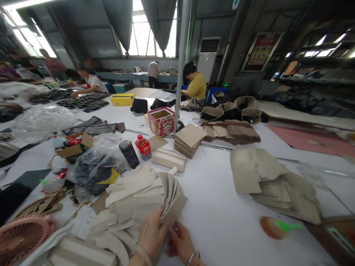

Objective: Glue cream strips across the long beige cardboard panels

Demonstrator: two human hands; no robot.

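Observation:
A folded bundle of beige fabric pieces (175, 203) stands upright over the table, its layers fanned apart at the top. My left hand (152, 233) is closed around its lower left side. At the bundle's bottom edge, the curled fingers of my right hand (182, 241) pinch its lower corner; the fingertips are partly hidden. Left of my hands lies a loose heap of pale beige strips (130, 197). A stack of beige panels with white bands (83, 253) sits at the bottom left, and a similar banded panel (169, 159) lies beyond the bundle.
Beyond stand a red bottle (143, 147), a dark patterned cylinder (129, 154), a red box (161, 122) and a metal pole (181, 74). Beige pieces (273, 184) and a green-tipped glue container (273, 227) are to the right. A pink fan (24, 236) is at left. Several people work farther back.

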